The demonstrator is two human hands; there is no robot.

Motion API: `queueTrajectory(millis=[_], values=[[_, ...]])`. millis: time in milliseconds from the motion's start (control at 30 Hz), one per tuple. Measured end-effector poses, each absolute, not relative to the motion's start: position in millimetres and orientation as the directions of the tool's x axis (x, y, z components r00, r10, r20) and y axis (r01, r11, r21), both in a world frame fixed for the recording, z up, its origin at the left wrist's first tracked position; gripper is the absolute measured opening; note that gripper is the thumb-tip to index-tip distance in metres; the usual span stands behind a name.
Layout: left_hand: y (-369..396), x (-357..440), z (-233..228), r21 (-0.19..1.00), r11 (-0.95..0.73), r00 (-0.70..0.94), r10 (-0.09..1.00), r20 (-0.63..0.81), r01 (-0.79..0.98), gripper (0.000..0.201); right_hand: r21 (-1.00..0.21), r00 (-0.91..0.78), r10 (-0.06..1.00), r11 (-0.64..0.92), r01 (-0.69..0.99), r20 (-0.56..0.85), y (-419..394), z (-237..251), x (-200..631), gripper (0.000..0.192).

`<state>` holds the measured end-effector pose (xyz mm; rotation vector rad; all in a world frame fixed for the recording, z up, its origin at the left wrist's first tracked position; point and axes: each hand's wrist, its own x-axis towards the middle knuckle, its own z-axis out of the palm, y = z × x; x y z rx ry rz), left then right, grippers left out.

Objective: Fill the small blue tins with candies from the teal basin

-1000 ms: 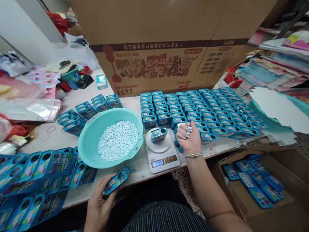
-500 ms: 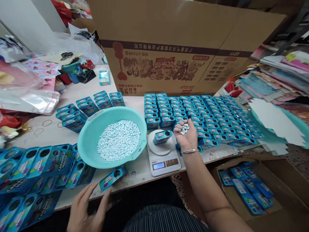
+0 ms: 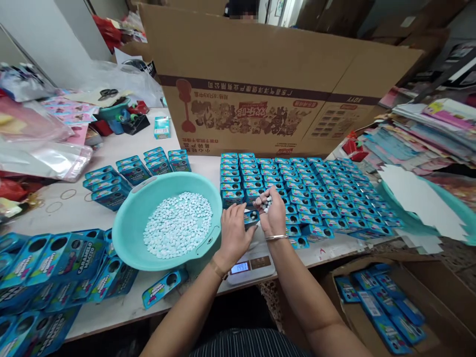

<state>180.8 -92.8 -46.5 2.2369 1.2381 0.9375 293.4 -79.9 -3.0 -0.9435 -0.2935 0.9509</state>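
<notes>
A large brown cardboard carton (image 3: 275, 84) stands at twelve o'clock. Stacked coloured paper sheets (image 3: 427, 134) lie at two o'clock, a black-handled pair of scissors (image 3: 108, 92) at ten, clear plastic bags (image 3: 40, 158) at nine, and an open cardboard box (image 3: 439, 317) of blue packets at four.

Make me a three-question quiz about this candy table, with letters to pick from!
1. Where is the small tin that the left hand touches?
A. in the basin
B. over the scale
C. in the floor box

2. What colour is the basin of tablets?
A. red
B. teal
C. yellow

3. What is in the right hand?
A. white tablets
B. scissors
C. nothing

Answers: 1 B, the tin sits above the scale, whose display shows below the wrists. 2 B, its rim is teal. 3 A, white tablets lie on the cupped palm.
</notes>
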Motion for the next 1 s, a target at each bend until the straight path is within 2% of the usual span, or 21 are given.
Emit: queueTrajectory(millis=[167, 300, 433, 500, 667, 800, 1000], values=[[-86, 186, -54, 0.631, -0.496, 0.382, 0.867, 0.320, 0.597, 0.038, -0.800, 0.587, 0.797, 0.257, -0.541, -0.141, -82, -5, 291, 0.042], [-86, 185, -52, 0.674, -0.503, 0.388, 0.860, 0.330, 0.541, 0.036, -0.765, 0.582, 0.793, 0.260, -0.589, -0.178, -80, -5, 291, 0.039], [-88, 183, -46, 0.693, -0.503, 0.393, 0.858, 0.330, 0.516, 0.042, -0.626, 0.514, 0.806, 0.243, -0.741, -0.295, -79, 3, 302, 0.040], [-92, 175, -38, 0.697, -0.533, 0.385, 0.842, 0.378, 0.480, 0.048, -0.539, 0.463, 0.821, 0.238, -0.808, -0.332, -82, 9, 313, 0.039], [-110, 131, -8, 0.702, -0.589, 0.254, 0.807, 0.532, 0.401, 0.049, -0.407, 0.406, 0.872, 0.277, -0.870, -0.273, -104, 20, 342, 0.035], [-123, 97, 1, 0.780, -0.486, 0.134, 0.870, 0.474, 0.394, 0.042, -0.371, 0.404, 0.877, 0.297, -0.880, -0.259, -122, 21, 347, 0.032], [-134, 83, -7, 0.826, -0.419, 0.097, 0.905, 0.415, 0.376, 0.037, -0.357, 0.391, 0.872, 0.279, -0.891, -0.295, -127, 22, 335, 0.038]])
